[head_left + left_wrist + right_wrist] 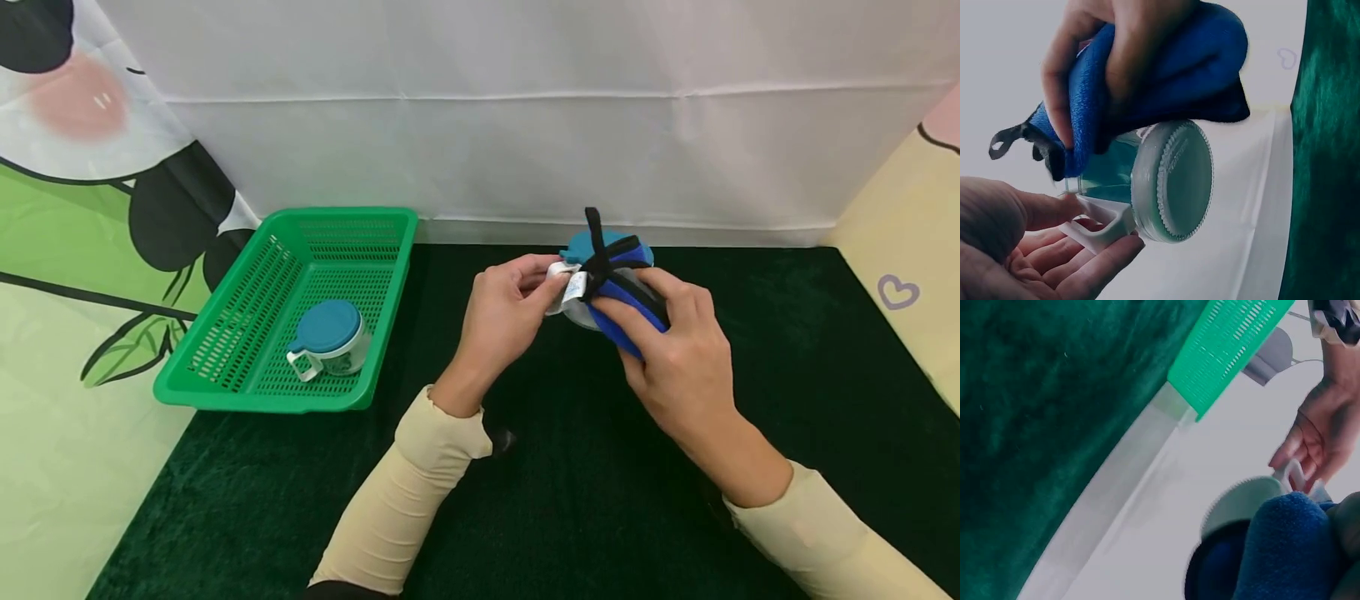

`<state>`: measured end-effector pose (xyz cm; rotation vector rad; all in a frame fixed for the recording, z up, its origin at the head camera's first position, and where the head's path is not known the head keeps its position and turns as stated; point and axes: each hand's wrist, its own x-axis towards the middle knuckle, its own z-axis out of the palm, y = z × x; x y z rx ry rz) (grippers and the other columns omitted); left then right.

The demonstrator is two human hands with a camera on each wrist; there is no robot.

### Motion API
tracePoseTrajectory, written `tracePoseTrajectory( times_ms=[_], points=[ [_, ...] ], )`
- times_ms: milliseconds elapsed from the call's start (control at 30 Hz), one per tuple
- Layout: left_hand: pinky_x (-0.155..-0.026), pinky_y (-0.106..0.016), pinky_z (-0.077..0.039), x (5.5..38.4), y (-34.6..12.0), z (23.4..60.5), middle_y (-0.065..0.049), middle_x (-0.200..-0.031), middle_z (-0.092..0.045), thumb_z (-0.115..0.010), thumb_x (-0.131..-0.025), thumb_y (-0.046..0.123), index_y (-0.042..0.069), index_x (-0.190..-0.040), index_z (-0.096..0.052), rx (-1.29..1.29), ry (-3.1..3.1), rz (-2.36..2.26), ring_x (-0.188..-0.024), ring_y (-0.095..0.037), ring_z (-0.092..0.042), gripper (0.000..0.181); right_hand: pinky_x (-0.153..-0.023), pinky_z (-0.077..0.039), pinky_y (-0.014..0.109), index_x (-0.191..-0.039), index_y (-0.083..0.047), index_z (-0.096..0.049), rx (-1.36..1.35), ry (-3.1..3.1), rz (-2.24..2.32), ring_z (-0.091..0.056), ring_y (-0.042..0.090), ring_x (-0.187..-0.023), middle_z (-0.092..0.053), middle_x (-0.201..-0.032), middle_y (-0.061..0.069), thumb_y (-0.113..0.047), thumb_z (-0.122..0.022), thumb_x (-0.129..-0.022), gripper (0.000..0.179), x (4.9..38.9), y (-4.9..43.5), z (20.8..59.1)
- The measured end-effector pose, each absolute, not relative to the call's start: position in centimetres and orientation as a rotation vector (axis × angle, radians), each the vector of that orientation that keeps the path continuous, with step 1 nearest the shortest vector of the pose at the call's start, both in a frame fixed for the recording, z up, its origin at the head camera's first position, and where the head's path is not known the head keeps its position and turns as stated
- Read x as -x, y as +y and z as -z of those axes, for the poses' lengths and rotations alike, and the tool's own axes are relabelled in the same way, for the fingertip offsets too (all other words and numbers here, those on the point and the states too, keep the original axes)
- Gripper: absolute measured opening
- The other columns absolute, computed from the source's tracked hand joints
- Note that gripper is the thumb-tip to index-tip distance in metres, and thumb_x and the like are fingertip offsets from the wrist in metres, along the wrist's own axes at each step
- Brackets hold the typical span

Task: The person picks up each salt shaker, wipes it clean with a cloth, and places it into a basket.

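Note:
A clear glass jar point(1175, 181) with a white handle point(1124, 224) and a blue lid point(579, 248) is held up above the table, tilted so its ribbed base shows in the left wrist view. My left hand point(502, 317) pinches the handle between thumb and fingers. With my right hand point(686, 358) I grip a folded blue cloth point(1210, 59) with black edging against the jar's side. The cloth's black loop point(594, 233) and white label point(575, 287) stick out toward the left hand. Cloth and fingers hide much of the jar's body.
On the left stands a green plastic basket point(167, 392) holding another lidded jar point(330, 329) with a white handle. Dark green fabric point(585, 500) covers the table. A pale hanging sheet point(525, 158) rises behind it, with printed sheets at both sides.

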<state>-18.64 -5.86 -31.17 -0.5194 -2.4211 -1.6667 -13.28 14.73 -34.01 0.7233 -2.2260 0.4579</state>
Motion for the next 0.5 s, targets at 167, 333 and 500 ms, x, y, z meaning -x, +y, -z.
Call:
tracePoseTrajectory(
  times_ms=[167, 333, 500],
  points=[
    [-0.085, -0.028, -0.059, 18.8, -6.2, 30.9, -0.006, -0.109, -0.077, -0.067, -0.103, 0.017, 0.004, -0.123, -0.073, 0.493, -2.374, 1.727, -0.095, -0.010, -0.072, 0.025, -0.093, -0.048, 0.061, -0.127, -0.014, -0.072, -0.846, -2.215, -0.461, -0.050, 0.049, -0.115, -0.046, -0.138, 0.025, -0.016, -0.069, -0.090, 0.038, 12.9, 14.7, 35.6],
    [-0.088, -0.029, -0.059, 18.8, -6.8, 30.6, -0.008, -0.112, -0.076, -0.067, -0.102, 0.016, 0.002, -0.123, -0.072, 0.511, -2.329, 1.799, -0.097, -0.013, -0.073, 0.025, -0.099, -0.047, 0.062, -0.126, -0.013, -0.070, -0.751, -2.204, -0.640, -0.049, 0.046, -0.125, -0.044, -0.142, 0.025, -0.021, -0.062, -0.092, 0.036, 12.9, 15.6, 35.7],
    [-0.085, -0.030, -0.060, 18.8, -7.1, 30.6, -0.009, -0.115, -0.075, -0.067, -0.102, 0.014, 0.001, -0.125, -0.070, 0.603, -2.253, 1.910, -0.099, -0.016, -0.073, 0.026, -0.104, -0.044, 0.048, -0.126, -0.003, -0.065, -0.527, -2.105, -1.162, -0.047, 0.030, -0.129, -0.047, -0.143, 0.012, -0.005, -0.066, -0.094, 0.032, 13.7, 16.4, 33.6]
  ],
)
